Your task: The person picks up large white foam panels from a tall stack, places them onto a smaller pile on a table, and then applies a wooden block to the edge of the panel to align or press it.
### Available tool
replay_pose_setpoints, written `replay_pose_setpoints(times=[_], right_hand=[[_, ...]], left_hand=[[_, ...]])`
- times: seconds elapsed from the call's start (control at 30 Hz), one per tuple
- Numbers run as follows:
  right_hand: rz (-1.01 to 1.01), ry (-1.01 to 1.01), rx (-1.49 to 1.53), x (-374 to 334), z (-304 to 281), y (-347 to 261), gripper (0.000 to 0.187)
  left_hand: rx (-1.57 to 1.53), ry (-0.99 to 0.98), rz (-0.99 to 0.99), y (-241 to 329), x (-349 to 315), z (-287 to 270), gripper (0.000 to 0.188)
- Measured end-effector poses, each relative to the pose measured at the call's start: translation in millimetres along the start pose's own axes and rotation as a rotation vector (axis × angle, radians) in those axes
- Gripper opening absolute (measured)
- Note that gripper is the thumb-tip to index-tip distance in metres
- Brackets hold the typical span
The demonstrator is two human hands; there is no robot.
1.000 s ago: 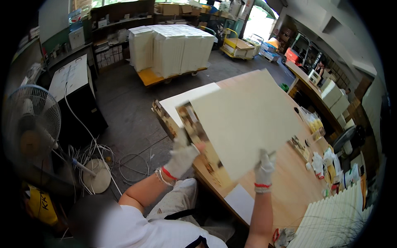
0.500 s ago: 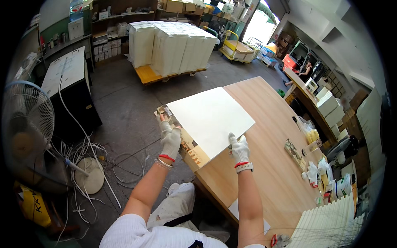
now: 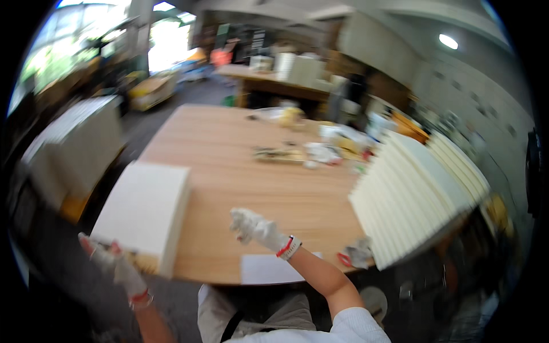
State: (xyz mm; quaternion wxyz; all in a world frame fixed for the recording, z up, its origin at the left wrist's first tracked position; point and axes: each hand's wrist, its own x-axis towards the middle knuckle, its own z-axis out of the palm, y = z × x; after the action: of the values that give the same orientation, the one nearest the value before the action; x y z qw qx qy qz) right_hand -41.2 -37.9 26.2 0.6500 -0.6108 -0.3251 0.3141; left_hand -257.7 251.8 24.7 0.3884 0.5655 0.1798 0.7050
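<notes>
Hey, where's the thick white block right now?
In the head view, the thick white block sits at the near left of the wooden table, with the left hand at its near end.

Right fingers [image 3: 240,225] loosely curled — perhaps

Blurry; gloved left hand [image 3: 121,267] beside white-topped stack [image 3: 140,200] on wooden desk [image 3: 257,191]; gloved right hand [image 3: 257,227] above desk, near white sheet [image 3: 269,270].
</notes>
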Motion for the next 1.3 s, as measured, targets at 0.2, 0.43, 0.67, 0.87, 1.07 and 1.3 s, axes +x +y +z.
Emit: replay_pose_setpoints(times=[0.2, 0.43, 0.67, 0.87, 1.07, 1.3], right_hand=[[-0.598, 0.486, -1.143, -207.7, -74.0, -110.7, 0.045], [-0.415, 0.89, -0.981, -354.2, -64.2, -168.6, 0.035], [-0.462, 0.919, -1.032, -432.4, -68.1, -156.6, 0.029], [-0.413, 1.018, -0.704, -485.8, -78.9, -141.7, 0.028], [-0.446, 1.094, -0.537, -506.1, -96.1, -142.3, 0.026], [-0.501, 1.113, -0.621, -509.8, -123.3, -167.4, 0.031]], left_hand=[[-0.355, -0.953, 0.494, 149.9, -48.4, 139.6, 0.034], [-0.61, -1.309, 0.859, 340.9, -186.9, 309.7, 0.037], [-0.805, -1.437, 1.089, 447.4, -273.4, 399.9, 0.048], [-0.511, -1.37, 1.424, 462.4, -270.0, 397.4, 0.069], [-0.382, -1.38, 1.259, 468.7, -280.7, 403.6, 0.084], [-0.351, -1.595, 0.964, 478.2, -279.0, 404.6, 0.109]])
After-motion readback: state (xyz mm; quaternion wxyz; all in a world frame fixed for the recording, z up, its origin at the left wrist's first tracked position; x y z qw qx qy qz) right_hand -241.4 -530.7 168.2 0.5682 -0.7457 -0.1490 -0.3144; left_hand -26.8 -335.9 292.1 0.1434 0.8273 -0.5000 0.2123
